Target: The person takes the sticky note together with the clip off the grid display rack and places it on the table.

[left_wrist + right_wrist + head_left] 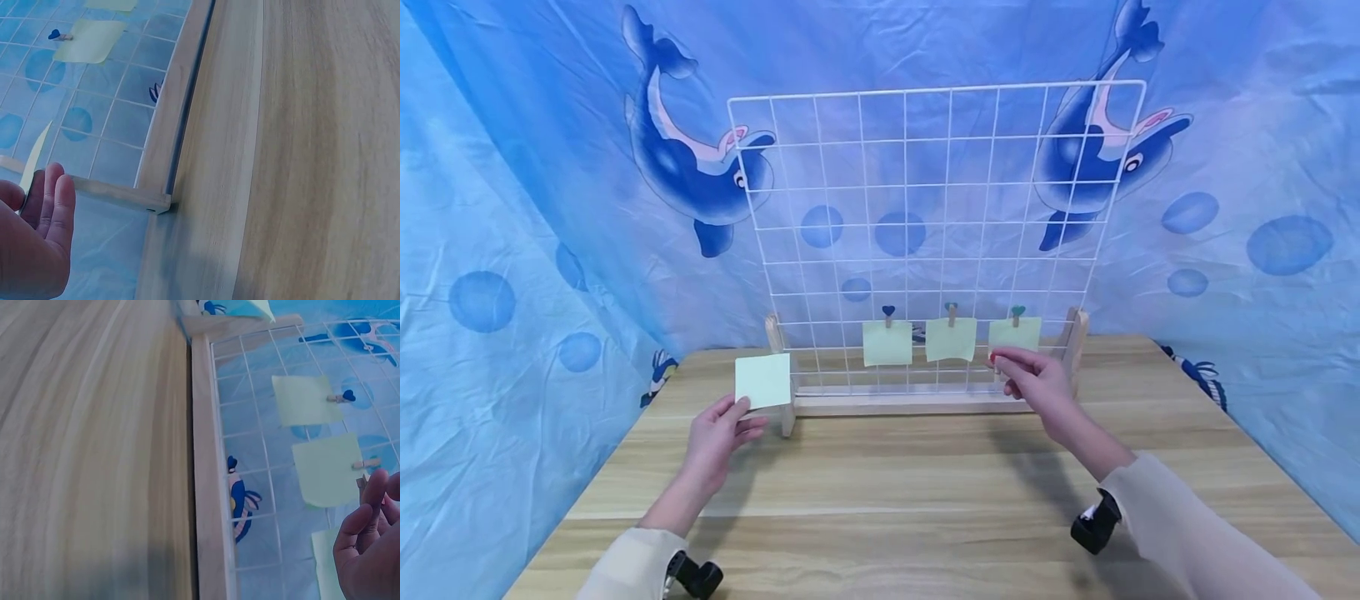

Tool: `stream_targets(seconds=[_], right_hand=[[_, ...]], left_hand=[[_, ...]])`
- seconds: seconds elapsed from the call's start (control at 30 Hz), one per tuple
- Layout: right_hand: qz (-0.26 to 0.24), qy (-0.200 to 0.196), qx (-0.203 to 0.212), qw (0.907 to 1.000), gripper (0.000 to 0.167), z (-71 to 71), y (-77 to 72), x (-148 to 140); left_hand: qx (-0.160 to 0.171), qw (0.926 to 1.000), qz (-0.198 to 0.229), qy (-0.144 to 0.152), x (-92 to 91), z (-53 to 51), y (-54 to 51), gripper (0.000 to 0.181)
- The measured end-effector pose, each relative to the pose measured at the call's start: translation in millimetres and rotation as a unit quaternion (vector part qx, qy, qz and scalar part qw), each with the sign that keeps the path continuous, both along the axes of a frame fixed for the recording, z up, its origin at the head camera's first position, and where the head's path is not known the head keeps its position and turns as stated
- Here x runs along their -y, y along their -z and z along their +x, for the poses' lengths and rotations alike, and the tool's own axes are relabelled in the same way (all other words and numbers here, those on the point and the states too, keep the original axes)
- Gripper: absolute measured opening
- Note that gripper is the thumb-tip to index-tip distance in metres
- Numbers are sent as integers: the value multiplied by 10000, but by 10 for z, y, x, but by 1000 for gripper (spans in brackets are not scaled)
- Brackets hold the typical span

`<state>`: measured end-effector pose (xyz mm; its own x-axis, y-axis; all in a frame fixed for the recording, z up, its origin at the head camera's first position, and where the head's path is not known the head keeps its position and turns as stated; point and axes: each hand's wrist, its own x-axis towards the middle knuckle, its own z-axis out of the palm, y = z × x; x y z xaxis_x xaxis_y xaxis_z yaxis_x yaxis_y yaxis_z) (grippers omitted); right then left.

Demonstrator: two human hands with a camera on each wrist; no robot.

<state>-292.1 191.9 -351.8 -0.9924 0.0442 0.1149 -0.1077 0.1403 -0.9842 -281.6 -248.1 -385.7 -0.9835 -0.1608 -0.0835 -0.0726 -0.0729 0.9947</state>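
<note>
Left hand [718,429], in front of the lower left corner of the white wire grid [936,90]: in a light pinch, thumb in front and fingers behind, on the lower left corner of the loose note [765,379]. Pale green, square, held up facing the head camera; nearly edge-on and slightly bowed in the left wrist view. Probably almost weightless, limp and easily creased or torn; best held by a corner or margin, with little pressure.

Right hand [1041,387], before the lower part of the right pinned note [1015,333]: in a close fingertip pinch on the red-topped clip [992,357], mostly hidden by the fingers. Small, light and stiff by appearance, presumably sprung; best squeezed at the tail ends, clear of the biting end. Contact with paper or wire behind: impossible to tell.

Farther out, in the same low row: left pinned note [887,346] and middle pinned note [951,342], each hanging, like the right one, from a small wooden clip with a heart top. Beneath: wooden stand [917,406] on a wood-grained table [880,492]. Outermost: blue backdrop [535,208] with printed dolphins [681,171].
</note>
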Motion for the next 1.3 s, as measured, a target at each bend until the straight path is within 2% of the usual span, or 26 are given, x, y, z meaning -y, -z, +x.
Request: stream_targets(seconds=[0.07, 0.27, 0.37, 0.53, 0.93, 1.2, 1.3], right_hand=[[-5, 21, 1, 10000, 40, 10, 26, -38], [39, 49, 148, 9999, 41, 60, 91, -148], [75, 95, 171, 9998, 41, 73, 123, -184], [115, 201, 220, 9995, 39, 84, 182, -236], [590, 371, 187, 9974, 42, 159, 261, -432], [750, 416, 312, 9958, 45, 253, 326, -585], [875, 421, 405, 9944, 45, 293, 358, -641]], left_hand=[[6, 10000, 3, -1, 20, 3, -1, 52], [-22, 10000, 83, -40, 53, 19, 2, 33], [-16, 10000, 29, -42, 78, 36, -1, 30], [27, 10000, -81, -53, 123, 65, 12, 27], [4, 9999, -109, -4, 190, 100, 11, 22], [-61, 9999, -127, 52, 292, 175, 13, 22], [9, 9999, -138, 36, 346, 221, 25, 21]])
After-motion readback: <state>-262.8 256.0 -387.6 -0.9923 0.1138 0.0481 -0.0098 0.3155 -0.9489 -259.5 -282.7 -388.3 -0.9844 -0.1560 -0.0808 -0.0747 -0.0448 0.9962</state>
